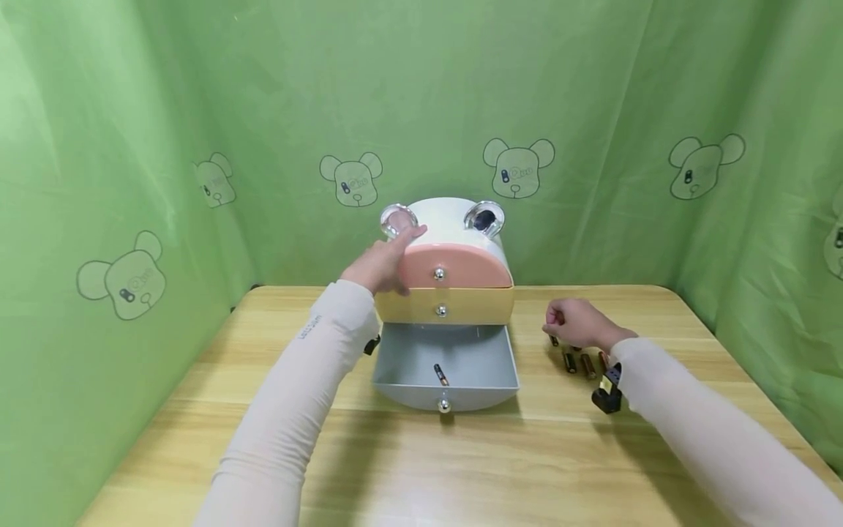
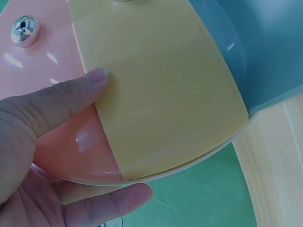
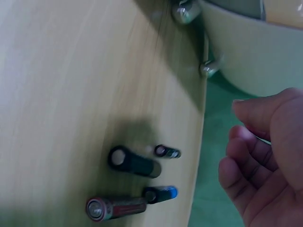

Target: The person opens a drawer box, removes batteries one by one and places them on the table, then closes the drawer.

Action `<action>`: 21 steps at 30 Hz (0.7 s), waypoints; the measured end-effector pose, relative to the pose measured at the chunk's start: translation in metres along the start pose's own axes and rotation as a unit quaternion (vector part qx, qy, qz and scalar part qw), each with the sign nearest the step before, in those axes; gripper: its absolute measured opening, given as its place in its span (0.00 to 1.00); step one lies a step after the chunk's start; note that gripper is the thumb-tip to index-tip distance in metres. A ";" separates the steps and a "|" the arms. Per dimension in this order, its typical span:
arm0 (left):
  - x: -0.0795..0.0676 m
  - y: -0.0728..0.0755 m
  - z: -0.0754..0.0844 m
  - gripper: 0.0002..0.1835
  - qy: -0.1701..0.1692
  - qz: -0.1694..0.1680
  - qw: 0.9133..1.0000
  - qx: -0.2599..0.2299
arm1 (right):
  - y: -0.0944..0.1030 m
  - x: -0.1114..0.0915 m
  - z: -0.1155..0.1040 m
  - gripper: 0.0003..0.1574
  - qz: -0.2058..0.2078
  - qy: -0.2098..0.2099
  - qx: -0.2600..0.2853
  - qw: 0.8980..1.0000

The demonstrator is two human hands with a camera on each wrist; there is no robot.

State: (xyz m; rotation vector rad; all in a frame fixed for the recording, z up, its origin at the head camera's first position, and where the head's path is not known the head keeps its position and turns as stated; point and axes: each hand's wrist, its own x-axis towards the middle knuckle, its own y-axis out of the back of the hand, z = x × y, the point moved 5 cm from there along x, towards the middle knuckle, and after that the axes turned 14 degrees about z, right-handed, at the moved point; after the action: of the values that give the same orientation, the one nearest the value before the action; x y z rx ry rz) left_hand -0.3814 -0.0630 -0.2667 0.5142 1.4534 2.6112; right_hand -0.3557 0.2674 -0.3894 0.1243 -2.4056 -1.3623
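1. Left hand (image 1: 382, 263): the fingers lie straight along the upper left side of the bear-shaped drawer organizer (image 1: 448, 274). The left wrist view shows the thumb (image 2: 61, 101) flat on the pink top drawer front (image 2: 52, 71), with another finger under its curved edge. It steadies the unit; nothing is pinched.

2. Right hand (image 1: 579, 323): the fingers are loosely curled above the loose batteries (image 1: 582, 361) on the table (image 1: 421, 454). The right wrist view shows an empty palm (image 3: 270, 175), holding nothing.

3. Progress, as judged: one battery (image 1: 440, 375) lies inside the open grey bottom drawer (image 1: 446, 369), so loading has begun. About four batteries (image 3: 130, 163) remain on the table just below the right fingers. The drawer is not yet pushed in.

4. The yellow middle drawer (image 1: 444, 307) and the pink drawer are closed.

5. Edges and room: bare table lies between the right fingers and the open drawer. The drawer's knob (image 1: 444, 405) projects toward the person. The green curtain (image 1: 757, 219) closes in beyond the right hand, near the table's right edge.
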 end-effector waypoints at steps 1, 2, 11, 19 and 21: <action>0.000 0.000 0.000 0.66 -0.001 -0.001 1.000 -0.001 | 0.001 -0.001 -0.003 0.10 0.003 0.006 0.000 1.000; 0.000 0.000 0.000 0.66 0.001 -0.002 1.000 -0.003 | 0.003 -0.001 -0.005 0.10 0.006 0.006 0.002 1.000; -0.001 0.001 0.002 0.65 0.011 0.001 1.000 -0.023 | 0.004 -0.001 -0.032 0.09 0.028 0.023 0.050 0.998; -0.002 0.000 0.001 0.66 0.012 -0.002 1.000 -0.014 | -0.007 -0.003 -0.065 0.08 0.052 0.042 0.113 0.991; -0.002 0.000 0.002 0.66 0.005 0.000 1.000 -0.011 | -0.010 -0.003 -0.074 0.09 0.054 0.045 0.128 0.989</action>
State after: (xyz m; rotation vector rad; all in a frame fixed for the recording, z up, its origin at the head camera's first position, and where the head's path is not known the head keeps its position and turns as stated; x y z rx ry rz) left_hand -0.3789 -0.0620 -0.2661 0.4990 1.4255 2.6303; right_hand -0.3273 0.2027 -0.3648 0.1176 -2.4622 -0.9773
